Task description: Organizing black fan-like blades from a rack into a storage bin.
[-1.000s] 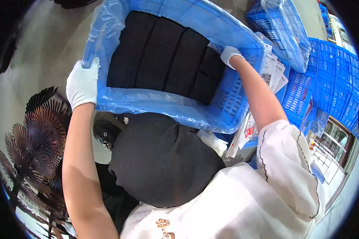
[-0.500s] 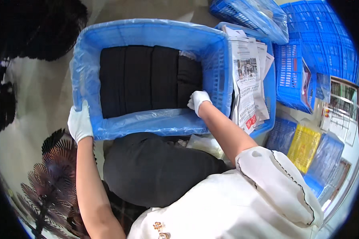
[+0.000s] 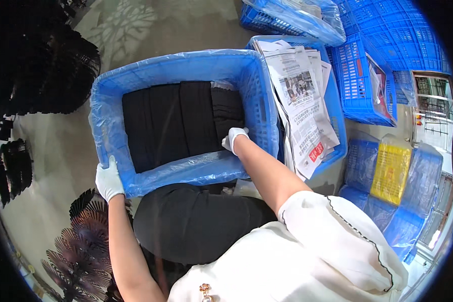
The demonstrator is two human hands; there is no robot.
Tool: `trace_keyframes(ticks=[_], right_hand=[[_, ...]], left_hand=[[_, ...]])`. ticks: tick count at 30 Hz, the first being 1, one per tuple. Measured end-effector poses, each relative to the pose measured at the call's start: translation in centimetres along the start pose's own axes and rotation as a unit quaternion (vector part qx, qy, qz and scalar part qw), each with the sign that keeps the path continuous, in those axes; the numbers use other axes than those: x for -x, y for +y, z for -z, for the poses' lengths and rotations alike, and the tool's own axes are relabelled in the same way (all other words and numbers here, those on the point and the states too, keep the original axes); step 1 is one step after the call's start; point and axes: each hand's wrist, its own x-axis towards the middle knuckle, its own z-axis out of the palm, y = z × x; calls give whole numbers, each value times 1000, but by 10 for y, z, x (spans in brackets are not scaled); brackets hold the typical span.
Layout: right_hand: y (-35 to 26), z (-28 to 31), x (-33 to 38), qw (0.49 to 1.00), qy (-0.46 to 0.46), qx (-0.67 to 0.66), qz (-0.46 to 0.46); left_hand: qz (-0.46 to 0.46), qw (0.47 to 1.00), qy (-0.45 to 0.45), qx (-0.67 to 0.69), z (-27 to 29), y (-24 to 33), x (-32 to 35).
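In front of me stands a blue plastic crate [image 3: 269,113] lined with clear plastic film. Rows of black folded pieces [image 3: 158,126] lie packed side by side inside, with a shorter, creased-looking row at the right end. My left hand [image 3: 108,180], in a white glove, grips the crate's near left corner, thumb over the rim. My right hand [image 3: 232,139], also gloved, reaches over the near side into the crate. Its fingers are curled against the near end of the short black row; the fingertips are partly hidden.
Right of the crate, another blue crate [image 3: 340,143] carries newspapers [image 3: 299,95]. More blue crates [image 3: 387,35] stack up at the far right, near a yellow crate [image 3: 390,171] under film. Dark fan-shaped pieces [image 3: 88,241] stand at my lower left; black bundles [image 3: 60,70] are at the far left.
The whole view has shifted, so the crate sits lower and slightly turned in the picture. Both hands keep nearly the same places on the crate and the black row.
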Motion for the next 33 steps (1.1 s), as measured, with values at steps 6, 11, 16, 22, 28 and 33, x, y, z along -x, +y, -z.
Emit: trace_keyframes(ticks=[6,11,16,22,28,33], right_hand=[[-8,-8,7,1000,19,11,-9],[-16,-28,5,999,44,22,-9],[-15,-34,11,997,64,34,-13],[-16,-21,26,994,93,49,-13],[-21,-33,35,991,116,64,-11],[-27,-31,45,987,138,80,-10]], left_hand=[[1,1000,7,-14,-1,-2,0],[-12,1000,6,-3,-1,0,1],[0,1000,4,-17,-1,0,1],[-3,1000,6,-6,0,2,3],[-10,1000,12,-3,-3,-3,3],[-6,1000,8,-5,0,4,4]])
